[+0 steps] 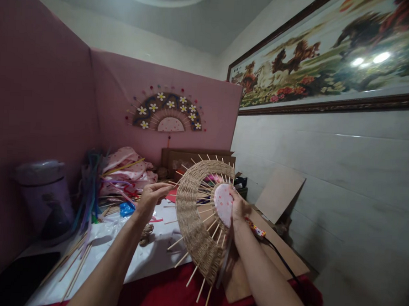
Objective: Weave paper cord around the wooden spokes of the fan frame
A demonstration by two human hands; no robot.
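Observation:
A woven fan (190,202) of brown twisted cord on thin wooden sticks is held up over the table, tilted on its side. Its half-round centre piece (223,204) is pale pink with reddish spots. My right hand (238,208) grips the fan at this centre piece, thumb lying over the front. At the fan's outer left edge, my left hand (153,197) has its fingertips closed around the tip of one projecting stick. Bare stick ends stick out all along the rim. A ball of brown cord (146,235) lies on the table below my left hand.
Loose sticks (78,269), coloured pipe cleaners (92,188) and spotted pink cloth (130,167) crowd the left. A lilac container (46,204) stands beside them. At right, a corded glue gun (255,228) lies by a brown board (285,248). A finished-looking flowered fan (171,106) hangs behind.

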